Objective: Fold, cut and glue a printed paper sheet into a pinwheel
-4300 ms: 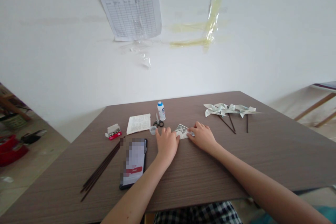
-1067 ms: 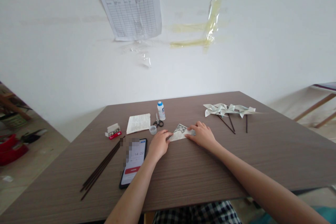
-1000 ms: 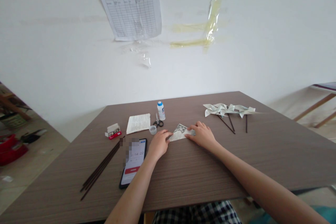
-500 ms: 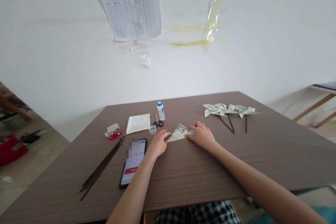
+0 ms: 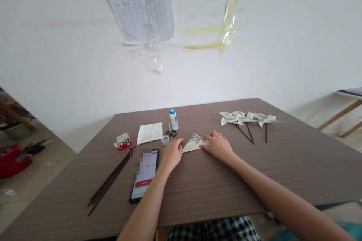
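A triangle of folded printed paper (image 5: 192, 143) lies flat on the brown table in front of me. My left hand (image 5: 172, 153) is at its left corner, fingers bent together against the paper's edge; the thumb is mostly hidden. At the opposite corner, my right hand (image 5: 218, 146) grips the paper between its thumb and fingers, covering that end. Scissors (image 5: 171, 132) with dark handles and a small clear cup (image 5: 165, 140) stand just beyond my left hand. Behind them is a white glue bottle (image 5: 174, 119) with a blue cap.
A stack of printed paper squares (image 5: 149, 133) and a red-and-white box (image 5: 123, 142) sit at the left. Thin brown sticks (image 5: 109, 182) lie beside a phone (image 5: 144, 177) showing a timer. Paper pinwheels (image 5: 245, 118) on sticks rest at the back right, near the wall.
My left hand's fingers have curled in and risen slightly at the paper's left corner. My right hand and the paper look nearly unchanged; the view has shifted very slightly.
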`<state>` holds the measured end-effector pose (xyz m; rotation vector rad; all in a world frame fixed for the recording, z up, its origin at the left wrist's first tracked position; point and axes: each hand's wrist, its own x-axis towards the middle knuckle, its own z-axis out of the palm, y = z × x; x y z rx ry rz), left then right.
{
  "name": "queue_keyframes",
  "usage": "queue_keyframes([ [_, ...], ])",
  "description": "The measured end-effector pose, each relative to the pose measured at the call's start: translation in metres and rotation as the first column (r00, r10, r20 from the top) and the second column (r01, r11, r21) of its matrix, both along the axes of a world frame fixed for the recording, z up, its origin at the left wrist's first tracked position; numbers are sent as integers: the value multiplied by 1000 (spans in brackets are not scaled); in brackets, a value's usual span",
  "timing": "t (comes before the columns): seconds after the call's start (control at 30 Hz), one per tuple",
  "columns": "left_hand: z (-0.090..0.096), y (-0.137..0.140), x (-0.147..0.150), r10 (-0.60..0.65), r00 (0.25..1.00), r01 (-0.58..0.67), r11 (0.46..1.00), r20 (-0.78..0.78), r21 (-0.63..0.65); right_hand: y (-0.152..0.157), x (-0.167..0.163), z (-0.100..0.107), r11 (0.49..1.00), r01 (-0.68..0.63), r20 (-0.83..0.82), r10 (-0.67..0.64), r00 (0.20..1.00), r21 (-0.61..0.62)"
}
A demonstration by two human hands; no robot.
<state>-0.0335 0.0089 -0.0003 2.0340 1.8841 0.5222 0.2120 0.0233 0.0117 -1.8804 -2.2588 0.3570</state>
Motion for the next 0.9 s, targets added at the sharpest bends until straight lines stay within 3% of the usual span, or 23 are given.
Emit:
queue_keyframes([
  [0.37, 6, -19, 35, 34, 969, -27, 999, -244, 33, 1, 0, -2, 1000, 11, -5, -11, 1000, 11],
  [0.9, 11, -22, 36, 32, 956, -35, 999, -291, -4, 20, 28, -7, 998, -25, -17, 24, 1000, -54],
])
